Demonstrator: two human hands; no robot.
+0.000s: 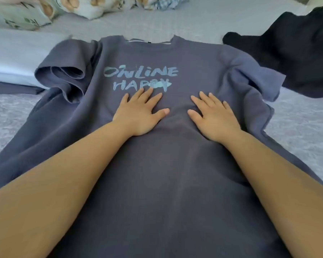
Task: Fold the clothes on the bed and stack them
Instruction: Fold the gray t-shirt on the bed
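A slate-blue T-shirt [168, 161] with light blue lettering lies front up, spread across the bed, collar at the far end. Its left sleeve is bunched in folds; its right sleeve is rumpled. My left hand [140, 114] lies flat on the chest just under the lettering, fingers straight and spread. My right hand [213, 118] presses flat on the shirt beside it, fingers straight. A black garment [291, 53] lies crumpled at the far right of the bed.
The bed has a grey cover [302, 123]. Patterned pillows [35, 13] lie along the far edge. At the left sit a pale blue folded fabric [13, 58] and a dark flat piece [11, 89] below it.
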